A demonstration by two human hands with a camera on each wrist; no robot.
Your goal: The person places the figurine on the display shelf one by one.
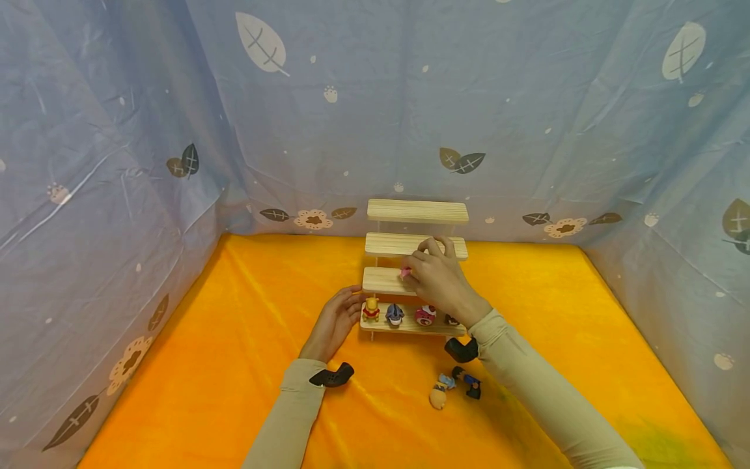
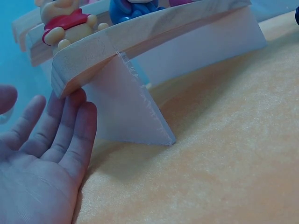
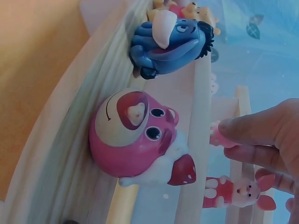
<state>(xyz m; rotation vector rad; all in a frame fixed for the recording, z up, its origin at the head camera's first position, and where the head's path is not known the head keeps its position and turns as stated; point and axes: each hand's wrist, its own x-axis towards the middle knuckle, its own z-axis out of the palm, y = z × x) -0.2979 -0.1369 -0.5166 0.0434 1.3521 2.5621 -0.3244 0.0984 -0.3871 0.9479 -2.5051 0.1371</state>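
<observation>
In the head view, my right hand (image 1: 439,277) reaches over a four-step wooden display shelf (image 1: 417,210). Its thumb and index finger pinch a small pink figurine (image 3: 217,135) at the second step from the bottom; the fingers cover most of it. A pink piglet figurine (image 3: 238,192) stands on that step beside the fingers. My left hand (image 1: 336,320) is at the shelf's left end, its extended fingertips touching beneath the lowest step. That step bears a yellow bear in a red shirt (image 1: 371,309), a blue donkey (image 1: 395,315), a pink bear (image 1: 426,315) and a dark figurine (image 1: 451,320) partly behind my right wrist.
On the orange cloth (image 1: 263,293), in front of the shelf, lie a tan and light-blue figurine (image 1: 439,392) and a dark-blue, black-haired one (image 1: 467,382). Patterned blue-grey curtains (image 1: 351,117) enclose the back and both sides.
</observation>
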